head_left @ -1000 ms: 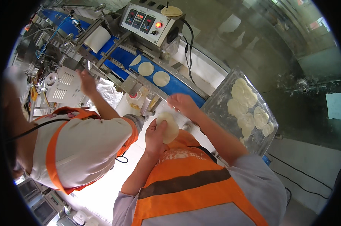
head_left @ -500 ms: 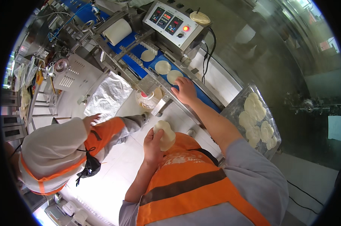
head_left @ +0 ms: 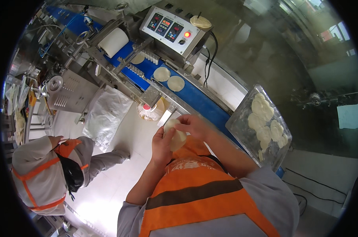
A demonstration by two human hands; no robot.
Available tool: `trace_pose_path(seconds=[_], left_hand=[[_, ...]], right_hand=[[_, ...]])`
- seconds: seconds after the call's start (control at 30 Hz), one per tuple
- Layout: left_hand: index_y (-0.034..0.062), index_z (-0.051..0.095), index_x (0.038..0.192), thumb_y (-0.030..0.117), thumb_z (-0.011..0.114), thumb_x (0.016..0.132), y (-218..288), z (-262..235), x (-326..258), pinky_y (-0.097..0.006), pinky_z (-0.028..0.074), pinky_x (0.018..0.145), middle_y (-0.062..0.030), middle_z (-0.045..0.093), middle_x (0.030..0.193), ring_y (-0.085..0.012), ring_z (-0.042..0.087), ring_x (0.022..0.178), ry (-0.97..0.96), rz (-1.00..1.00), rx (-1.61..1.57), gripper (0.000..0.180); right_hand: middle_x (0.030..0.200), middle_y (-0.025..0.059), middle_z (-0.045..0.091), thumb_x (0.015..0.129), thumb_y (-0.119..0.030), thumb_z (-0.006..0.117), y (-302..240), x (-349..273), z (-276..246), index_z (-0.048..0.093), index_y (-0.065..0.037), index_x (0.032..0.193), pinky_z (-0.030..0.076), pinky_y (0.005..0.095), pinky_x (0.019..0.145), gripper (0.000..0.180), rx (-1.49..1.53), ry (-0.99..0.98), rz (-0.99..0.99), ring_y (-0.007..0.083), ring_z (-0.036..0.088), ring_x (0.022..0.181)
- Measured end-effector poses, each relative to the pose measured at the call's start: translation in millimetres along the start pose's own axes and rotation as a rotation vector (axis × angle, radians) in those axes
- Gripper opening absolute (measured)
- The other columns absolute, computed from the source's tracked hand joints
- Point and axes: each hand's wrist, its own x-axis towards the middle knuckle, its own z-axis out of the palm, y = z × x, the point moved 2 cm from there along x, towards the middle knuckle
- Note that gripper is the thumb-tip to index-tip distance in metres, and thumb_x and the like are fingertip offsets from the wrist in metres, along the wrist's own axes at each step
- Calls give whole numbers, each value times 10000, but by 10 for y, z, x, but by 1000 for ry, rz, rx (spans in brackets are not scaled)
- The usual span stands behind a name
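Low in front of my apron, my left hand (head_left: 162, 144) is closed on pale, flat dough rounds (head_left: 179, 143), its thumb lying over them. How many are in the stack I cannot tell. Against its upper edge, my right hand (head_left: 194, 127) has its fingers closed on dough too; its fingertips partly overlap the stack. Beyond my hands runs a blue conveyor belt (head_left: 202, 103). Two dough rounds lie on it side by side, the nearer one (head_left: 175, 83) and a farther one (head_left: 162, 74). A third round (head_left: 138, 59) is partly hidden under the machine's crossbar.
A clear tray (head_left: 242, 118) with several dough rounds stands right of the belt's near end. Behind the belt is a control box (head_left: 169, 31) with a lit red button, dough on top. At left another person (head_left: 44, 173) stands near a silvery sheet (head_left: 107, 114).
My right hand has come back from the belt to my left hand, bringing a dough round. The rounds on the belt have moved nearer. The other person has shifted left, and my view has turned slightly.
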Motion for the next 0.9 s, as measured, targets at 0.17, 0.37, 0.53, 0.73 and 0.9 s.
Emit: trace_pose_path(seconds=[0.17, 0.37, 0.53, 0.73, 0.9], left_hand=[[-34, 516, 1291, 52, 588, 955, -72, -98, 114, -345, 561, 882, -154, 631, 1187, -238, 658, 1023, 48, -76, 33, 354], [-48, 448, 1360, -29, 502, 919, -134, -108, 119, -418, 474, 1043, -202, 565, 1336, -320, 566, 1224, 15, -198, -169, 445], [-40, 406, 1409, -18, 439, 947, -147, -88, 191, -467, 391, 1138, -185, 541, 1391, -354, 507, 1319, -28, -304, -345, 463], [-39, 423, 1416, -7, 426, 973, -264, 14, 309, -461, 387, 1142, -181, 523, 1424, -339, 506, 1320, 27, -342, -409, 444], [-35, 493, 1363, -20, 458, 981, -142, 215, 370, -449, 462, 1068, -164, 578, 1341, -328, 580, 1216, 17, -285, -311, 384]], right_hand=[[1030, 63, 688, 905, -133, 737, 28, 51, -266, 635, 6, 1090, 526, 271, 773, 253, -9, 206, -109, 132, 647, 886], [993, 106, 704, 877, -227, 701, 217, 829, -1079, 648, 9, 1135, 544, 296, 717, 353, -455, 519, -144, 179, 682, 848], [910, 129, 716, 843, -260, 698, 283, 1320, -1192, 692, 4, 1033, 555, 377, 744, 326, -168, 587, -46, 226, 704, 834], [868, 151, 720, 813, -291, 710, 601, 1503, -1318, 709, -44, 954, 545, 415, 737, 284, -711, 781, -267, 342, 692, 813], [818, 148, 716, 807, -251, 754, 509, 1755, -1296, 713, -19, 938, 541, 391, 674, 269, -700, 768, -327, 293, 697, 731]])
